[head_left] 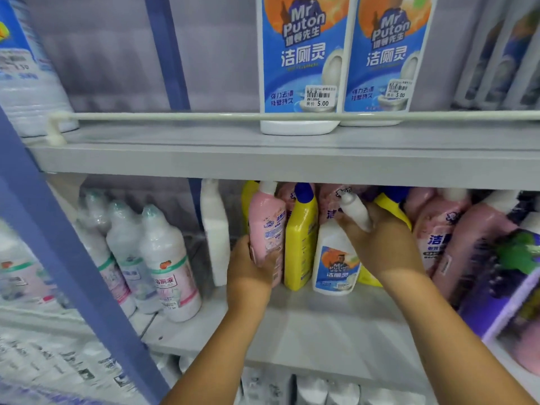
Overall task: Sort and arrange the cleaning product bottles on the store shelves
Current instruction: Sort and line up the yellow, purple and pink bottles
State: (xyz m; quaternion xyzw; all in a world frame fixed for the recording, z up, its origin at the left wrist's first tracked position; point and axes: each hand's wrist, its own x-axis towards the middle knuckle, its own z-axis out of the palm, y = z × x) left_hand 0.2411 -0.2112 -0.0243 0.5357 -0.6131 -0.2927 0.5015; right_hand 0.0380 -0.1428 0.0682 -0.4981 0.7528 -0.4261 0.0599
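Note:
On the lower shelf (306, 323) my left hand (248, 270) grips the side of a pink bottle (267, 226) with a white cap. Beside it stands a yellow bottle (301, 247) with a blue cap. My right hand (380, 244) holds the neck of a white Mr Puton bottle (336, 267) with a blue label, which stands on the shelf. A second yellow bottle (391, 209) shows behind my right hand, partly hidden. More pink bottles (438, 229) stand to the right.
Two large white Mr Puton bottles (301, 59) stand on the upper shelf (263, 159) behind a rail. A plain white bottle (214, 232) and three clear wrapped bottles (169, 264) stand left of my hands. A blue upright post (73, 273) crosses the left. Purple packs (511, 282) sit far right.

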